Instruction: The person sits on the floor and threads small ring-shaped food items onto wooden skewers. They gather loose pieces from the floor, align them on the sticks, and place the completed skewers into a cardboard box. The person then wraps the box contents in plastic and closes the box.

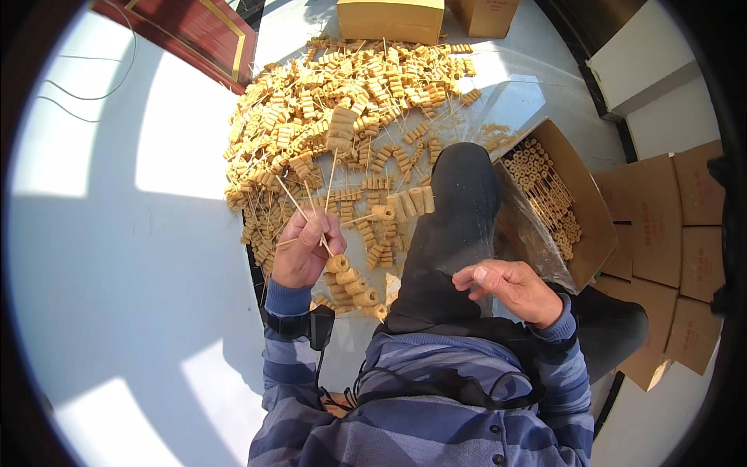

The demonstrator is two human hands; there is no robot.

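Grasping several skewers point(355, 286) by their sticks point(332, 177), your left hand point(302, 247) is left of your knee point(467, 175); your right hand point(513, 289) is released, loosely bent. Sunlit pale floor point(183, 257) spreads left, a skewer heap point(366, 86) lies far, stacked boxes point(656, 214) stand right.

sticks point(331, 180) look wooden, rolls point(341, 128) rough, the open box point(589, 214) matt cardboard.

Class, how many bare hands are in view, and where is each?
2: the left hand, holding skewers, left of centre; the right hand, seemingly empty, near the open carton.
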